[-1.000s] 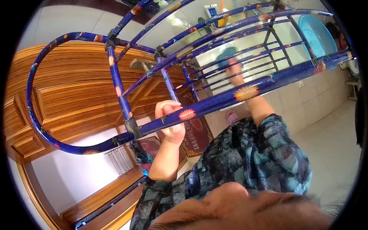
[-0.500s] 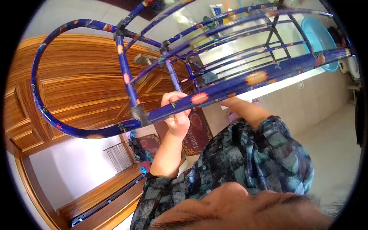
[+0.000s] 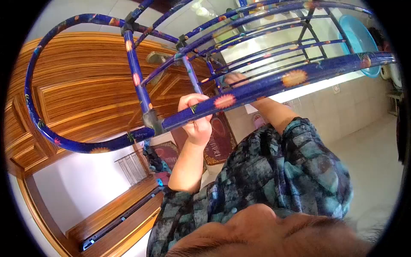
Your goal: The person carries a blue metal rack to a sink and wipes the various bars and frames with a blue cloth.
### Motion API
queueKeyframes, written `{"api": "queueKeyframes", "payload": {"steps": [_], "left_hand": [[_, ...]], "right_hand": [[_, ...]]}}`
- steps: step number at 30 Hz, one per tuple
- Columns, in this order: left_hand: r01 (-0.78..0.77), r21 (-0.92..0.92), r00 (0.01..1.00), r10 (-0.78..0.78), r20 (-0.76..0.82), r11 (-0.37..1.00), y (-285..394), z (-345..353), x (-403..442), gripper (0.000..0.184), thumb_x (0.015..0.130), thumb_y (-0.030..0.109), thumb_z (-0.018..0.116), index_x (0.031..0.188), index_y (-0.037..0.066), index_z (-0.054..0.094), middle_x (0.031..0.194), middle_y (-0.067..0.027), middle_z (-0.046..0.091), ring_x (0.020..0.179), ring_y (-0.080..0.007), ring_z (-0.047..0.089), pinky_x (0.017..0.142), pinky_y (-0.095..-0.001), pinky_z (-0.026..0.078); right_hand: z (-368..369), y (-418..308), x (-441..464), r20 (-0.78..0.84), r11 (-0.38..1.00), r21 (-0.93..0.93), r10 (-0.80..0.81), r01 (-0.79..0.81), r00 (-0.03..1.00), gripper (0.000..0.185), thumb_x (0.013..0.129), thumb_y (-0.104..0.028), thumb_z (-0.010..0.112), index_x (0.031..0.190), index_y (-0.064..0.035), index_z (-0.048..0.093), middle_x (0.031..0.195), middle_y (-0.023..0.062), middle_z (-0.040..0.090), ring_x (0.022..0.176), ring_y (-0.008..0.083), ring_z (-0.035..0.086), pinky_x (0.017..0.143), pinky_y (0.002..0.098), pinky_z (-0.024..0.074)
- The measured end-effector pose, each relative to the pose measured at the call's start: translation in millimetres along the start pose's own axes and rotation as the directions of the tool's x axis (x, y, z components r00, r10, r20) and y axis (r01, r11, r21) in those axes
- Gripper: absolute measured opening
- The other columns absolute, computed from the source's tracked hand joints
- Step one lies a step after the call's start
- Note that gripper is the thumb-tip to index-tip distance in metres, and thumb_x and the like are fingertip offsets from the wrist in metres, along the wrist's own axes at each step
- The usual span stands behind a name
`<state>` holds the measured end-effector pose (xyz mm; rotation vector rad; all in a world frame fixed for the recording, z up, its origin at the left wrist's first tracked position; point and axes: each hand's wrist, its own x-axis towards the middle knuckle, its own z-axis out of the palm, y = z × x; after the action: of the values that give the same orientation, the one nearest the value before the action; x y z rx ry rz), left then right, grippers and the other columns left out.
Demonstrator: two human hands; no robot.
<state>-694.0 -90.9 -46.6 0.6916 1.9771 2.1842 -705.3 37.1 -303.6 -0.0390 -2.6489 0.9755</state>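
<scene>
A multi-tiered rack [image 3: 257, 90] of dark blue metal tubes with orange, pink and green flower prints is tilted across the upper view. My left hand [image 3: 198, 128] is closed around its thick near tube, close to a dark corner joint. Behind that tube, my right hand [image 3: 236, 79] reaches among the thinner bars, partly hidden by them. A small blue-grey cloth [image 3: 222, 80] shows at its fingers. How the fingers wrap the cloth is hard to see.
A wooden door [image 3: 85, 81] with a metal handle [image 3: 158, 58] stands at left. Brown printed mats [image 3: 220, 145] lie on the floor below. A pale counter [image 3: 244, 53] holds bottles, and a light blue basin [image 3: 359, 36] sits at the upper right.
The rack has shifted slightly left and up, my left hand moving with it. My right hand, hidden behind the tube before, now shows further up and left, with the cloth.
</scene>
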Motion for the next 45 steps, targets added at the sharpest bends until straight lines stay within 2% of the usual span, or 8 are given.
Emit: {"api": "queueKeyframes", "payload": {"steps": [8,14,17,23,27,37,41,45], "left_hand": [[0.007,-0.048,1.0,-0.006,0.023,0.999,6,3,6,0.021,0.1,0.025,0.046,0.101,0.004,0.048,0.065,-0.0002,0.048,0.048,-0.0039,0.037,0.042,-0.0192,0.03],[0.045,0.007,0.998,-0.045,-0.054,0.999,12,20,10,0.022,0.1,0.026,0.046,0.099,0.005,0.05,0.059,0.0009,0.044,0.046,-0.0048,0.036,0.042,-0.0202,0.028],[-0.063,0.033,0.998,0.063,0.023,0.997,4,20,14,0.023,0.103,0.026,0.037,0.095,0.005,0.045,0.053,0.0028,0.03,0.041,-0.0047,0.024,0.038,-0.0218,0.02],[0.0,-0.007,1.0,0.0,-0.005,1.0,3,16,23,0.022,0.103,0.026,0.038,0.095,0.007,0.046,0.054,0.0036,0.031,0.041,-0.0038,0.025,0.037,-0.0214,0.019],[0.02,0.027,0.999,-0.019,-0.036,0.999,1,14,28,0.024,0.103,0.028,0.039,0.093,0.007,0.046,0.055,0.0037,0.032,0.042,-0.0041,0.027,0.037,-0.021,0.021],[0.028,-0.028,0.999,-0.028,-0.024,0.999,0,11,34,0.024,0.102,0.026,0.042,0.094,0.004,0.05,0.057,0.0023,0.037,0.045,-0.0047,0.034,0.041,-0.0207,0.026],[0.014,-0.032,0.999,-0.013,0.031,0.999,4,1,35,0.024,0.102,0.028,0.042,0.095,0.006,0.05,0.056,0.0032,0.036,0.044,-0.0041,0.031,0.04,-0.0201,0.023],[0.051,0.005,0.998,-0.051,0.031,0.999,11,-3,31,0.024,0.103,0.025,0.04,0.097,0.005,0.05,0.053,0.0056,0.029,0.041,-0.0041,0.024,0.039,-0.0209,0.021]], "right_hand": [[-40,12,-76,0.117,0.992,-0.085,-0.088,0.098,0.989,0.022,0.077,-0.01,0.059,0.097,-0.0115,0.067,0.118,0.0105,0.06,0.112,0.0331,0.052,0.095,0.0437,0.0421],[-110,-16,-98,-0.03,0.932,0.307,0.21,-0.191,0.977,0.042,0.067,-0.001,0.062,0.108,-0.0089,0.063,0.111,0.0103,0.06,0.104,0.0332,0.052,0.09,0.041,0.0422],[-141,-41,-116,-0.057,0.907,0.413,0.118,-0.084,0.991,0.047,0.064,-0.003,0.064,0.11,-0.0067,0.06,0.107,0.0117,0.059,0.103,0.0339,0.052,0.091,0.0412,0.0423],[-180,-125,-37,-0.13,0.995,0.07,-0.055,0.065,0.99,0.048,0.063,-0.008,0.067,0.111,-0.0116,0.063,0.107,0.0109,0.059,0.101,0.0287,0.052,0.085,0.0404,0.0427],[-138,-118,-4,0.293,0.941,-0.313,-0.033,0.129,0.955,0.034,0.078,-0.017,0.055,0.109,-0.0208,0.067,0.1,0.0006,0.057,0.099,0.0198,0.051,0.08,0.0334,0.0397],[-110,-3,-96,-0.007,0.873,-0.398,-0.31,0.282,0.951,0.054,0.073,-0.012,0.056,0.125,-0.0259,0.058,0.125,-0.0035,0.048,0.109,0.0222,0.047,0.086,0.0372,0.0428],[-140,100,-115,-0.353,0.856,-0.289,0.322,-0.429,0.879,0.048,0.075,0.003,0.051,0.118,-0.0176,0.061,0.122,0.0085,0.056,0.101,0.0337,0.055,0.089,0.0412,0.0456],[-171,160,-134,-0.595,0.802,0.011,0.486,-0.598,0.641,0.042,0.076,0.0,0.051,0.115,-0.0131,0.061,0.11,0.0132,0.061,0.097,0.0337,0.056,0.091,0.0423,0.0433]]}}
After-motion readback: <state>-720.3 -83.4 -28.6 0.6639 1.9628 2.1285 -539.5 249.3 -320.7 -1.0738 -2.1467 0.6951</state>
